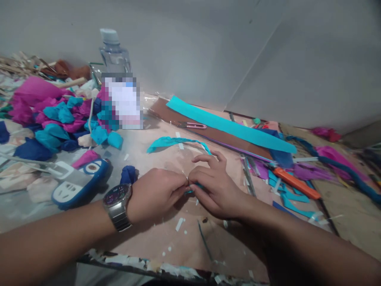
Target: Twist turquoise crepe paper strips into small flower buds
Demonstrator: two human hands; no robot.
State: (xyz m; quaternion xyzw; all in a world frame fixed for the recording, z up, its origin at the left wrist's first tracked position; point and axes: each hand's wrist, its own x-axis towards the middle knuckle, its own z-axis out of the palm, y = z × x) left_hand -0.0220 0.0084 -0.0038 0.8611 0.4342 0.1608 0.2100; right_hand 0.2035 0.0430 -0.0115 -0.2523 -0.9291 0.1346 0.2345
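Observation:
My left hand (159,192), with a metal-banded watch (117,204) on its wrist, is closed in a pinch at the middle of the table. Against it, my right hand (212,184) pinches with thumb and index finger, its other fingers raised and curled. A sliver of turquoise paper (188,192) shows between both sets of fingertips; most of it is hidden. Just beyond the hands arches a twisted turquoise paper strip (175,141), its right end reaching the raised fingers of my right hand. Whether it joins the pinched paper, I cannot tell.
Crumpled pink, turquoise and blue paper (59,113) heaps at left, beside a blue-and-white plastic device (80,182). A clear bottle (114,53) stands behind. Thread snips (193,125) lie by a flat turquoise strip (229,123). An orange cutter (297,182) rests among scraps at right.

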